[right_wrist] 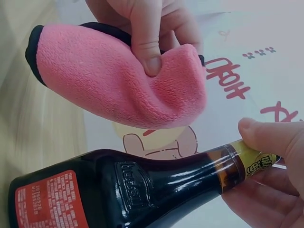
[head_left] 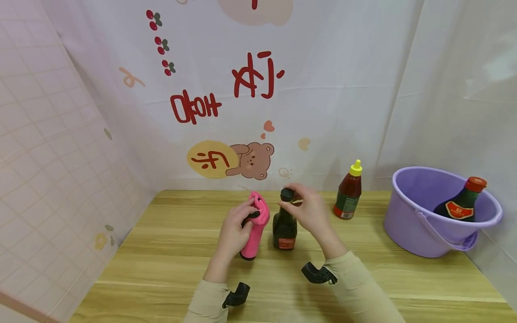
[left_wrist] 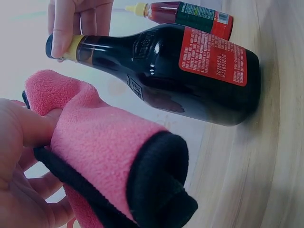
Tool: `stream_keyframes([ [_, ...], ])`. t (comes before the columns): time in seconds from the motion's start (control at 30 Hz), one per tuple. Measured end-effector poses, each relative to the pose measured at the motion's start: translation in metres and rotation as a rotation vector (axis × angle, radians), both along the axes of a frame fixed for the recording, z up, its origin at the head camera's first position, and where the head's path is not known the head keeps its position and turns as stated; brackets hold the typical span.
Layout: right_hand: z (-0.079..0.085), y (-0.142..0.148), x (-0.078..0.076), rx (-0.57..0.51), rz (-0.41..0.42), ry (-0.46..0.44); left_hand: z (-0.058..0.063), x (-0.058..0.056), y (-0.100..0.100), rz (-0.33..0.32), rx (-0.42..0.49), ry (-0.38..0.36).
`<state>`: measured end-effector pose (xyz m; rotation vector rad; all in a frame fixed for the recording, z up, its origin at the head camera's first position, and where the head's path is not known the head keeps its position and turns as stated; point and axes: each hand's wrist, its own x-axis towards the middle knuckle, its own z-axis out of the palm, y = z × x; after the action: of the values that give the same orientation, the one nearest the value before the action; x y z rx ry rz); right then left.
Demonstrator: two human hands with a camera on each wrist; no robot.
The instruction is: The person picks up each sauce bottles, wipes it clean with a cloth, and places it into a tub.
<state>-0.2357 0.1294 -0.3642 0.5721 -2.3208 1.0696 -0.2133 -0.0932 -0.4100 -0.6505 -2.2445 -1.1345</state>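
My left hand (head_left: 234, 229) grips a folded pink cloth (head_left: 253, 241) with black edging, held up beside a dark glass sauce bottle. In the left wrist view, the thumb presses into the upper part of the plush fabric (left_wrist: 104, 137). The dark sauce bottle (head_left: 284, 226) stands upright on the table, with a red label low on its side. My right hand (head_left: 310, 208) pinches it at the top, around the black cap and the yellow neck band (right_wrist: 254, 161). Cloth and bottle are apart in both wrist views.
A red sauce bottle with a yellow nozzle (head_left: 348, 193) stands behind to the right. Farther right is a purple bucket (head_left: 408, 224) holding a green bottle with a red cap (head_left: 462, 202). The wooden table (head_left: 169, 251) meets a printed white curtain (head_left: 323, 89) at the back.
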Motion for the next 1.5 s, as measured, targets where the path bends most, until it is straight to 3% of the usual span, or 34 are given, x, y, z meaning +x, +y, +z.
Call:
stream_keyframes([
  [0.33, -0.005, -0.002, -0.001, 0.012, -0.016, 0.002, 0.001, 0.0, 0.001, -0.008, -0.001, -0.005],
  [0.57, -0.001, 0.0, -0.001, 0.012, 0.008, -0.092, 0.003, 0.002, 0.0, 0.002, 0.022, -0.014],
  [0.8, -0.003, 0.007, -0.001, -0.08, 0.086, -0.179, 0.009, 0.004, 0.0, -0.014, 0.058, -0.022],
  [0.97, -0.01, 0.013, -0.001, -0.127, 0.141, -0.178, 0.018, 0.002, 0.002, -0.044, 0.034, -0.009],
  [1.2, -0.016, 0.013, -0.002, -0.135, 0.143, -0.152, 0.034, -0.003, 0.014, -0.13, -0.024, 0.045],
  [1.5, -0.016, 0.013, -0.002, -0.118, 0.124, -0.112, 0.033, -0.01, 0.022, -0.174, -0.029, 0.017],
])
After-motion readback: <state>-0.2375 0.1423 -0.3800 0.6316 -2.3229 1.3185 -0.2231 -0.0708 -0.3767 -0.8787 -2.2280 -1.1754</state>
